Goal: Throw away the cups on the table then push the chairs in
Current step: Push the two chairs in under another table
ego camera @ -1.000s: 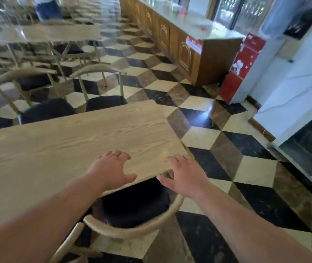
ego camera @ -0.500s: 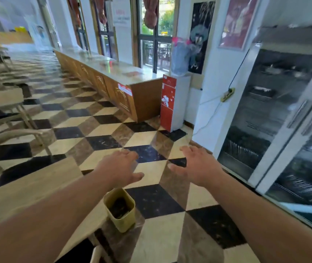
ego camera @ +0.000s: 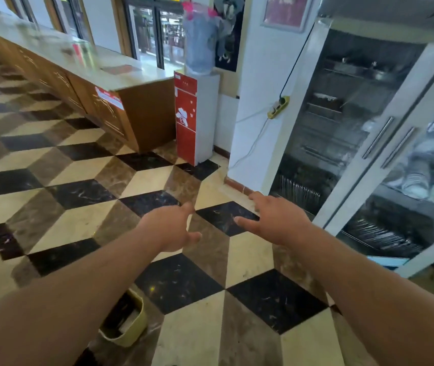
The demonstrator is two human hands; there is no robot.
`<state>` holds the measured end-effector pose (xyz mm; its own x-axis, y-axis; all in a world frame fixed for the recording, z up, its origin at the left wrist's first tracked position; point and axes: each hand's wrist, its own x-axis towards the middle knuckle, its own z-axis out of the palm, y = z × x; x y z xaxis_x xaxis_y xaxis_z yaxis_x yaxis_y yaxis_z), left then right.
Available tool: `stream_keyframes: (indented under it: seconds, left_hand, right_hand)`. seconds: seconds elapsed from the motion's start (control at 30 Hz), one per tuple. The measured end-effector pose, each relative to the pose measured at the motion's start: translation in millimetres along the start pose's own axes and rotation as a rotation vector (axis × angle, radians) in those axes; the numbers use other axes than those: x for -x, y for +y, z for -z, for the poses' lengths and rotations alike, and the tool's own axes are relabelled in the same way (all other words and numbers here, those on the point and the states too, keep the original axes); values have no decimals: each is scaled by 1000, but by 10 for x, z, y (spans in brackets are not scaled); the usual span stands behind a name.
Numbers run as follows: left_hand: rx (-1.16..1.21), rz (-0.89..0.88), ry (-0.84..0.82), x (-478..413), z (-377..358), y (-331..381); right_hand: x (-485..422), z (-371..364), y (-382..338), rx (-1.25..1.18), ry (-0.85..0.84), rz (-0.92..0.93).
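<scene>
My left hand [ego camera: 169, 228] and my right hand [ego camera: 276, 220] are stretched out in front of me over the checkered floor, both with fingers apart and holding nothing. A small yellow-green bin [ego camera: 128, 323] stands on the floor at the bottom left, partly hidden behind my left forearm. No cups, table or chairs are in view.
A long wooden counter [ego camera: 110, 83] runs along the left back. A red and white water dispenser [ego camera: 194, 117] stands at its end. To the right is a white pillar [ego camera: 260, 101] with a power strip, then a glass-door cabinet [ego camera: 369, 128] holding dishes.
The view has swung right, away from the table and the chair under it. My hands left the table edge and now hang over bare floor. The bin has slid lower left.
</scene>
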<state>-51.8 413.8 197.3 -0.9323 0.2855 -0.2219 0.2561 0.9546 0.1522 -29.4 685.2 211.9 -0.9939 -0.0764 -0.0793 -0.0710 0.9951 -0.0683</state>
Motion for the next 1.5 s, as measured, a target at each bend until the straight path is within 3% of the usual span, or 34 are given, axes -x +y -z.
stream_keyframes:
  seconds: [0.13, 0.5, 0.6, 0.87, 1.0, 1.27, 1.5]
  left_hand:
    - [-26, 0, -52, -639, 163, -328]
    - [61, 98, -64, -2331, 801, -1099]
    - [95, 201, -86, -2791, 818, -1397]
    - [89, 520, -74, -3716, 1188, -2454]
    - [130, 675, -5, -3815, 1317, -3039]
    - [240, 950, 9, -3652, 1140, -4210]
    - [325, 1132, 97, -3632, 1094, -5839]
  right_hand:
    - [-749, 31, -35, 121, -62, 24]
    - [-2889, 200, -334, 12, -60, 98]
    - [-3623, 88, -399, -31, -98, 131]
    - [-5871, -23, -822, -29, -178, 423]
    - [-6703, 39, -1452, 12, -132, 643]
    - [-7551, -150, -3229, 81, -210, 975]
    - [-8301, -271, -5018, 201, -138, 1179]
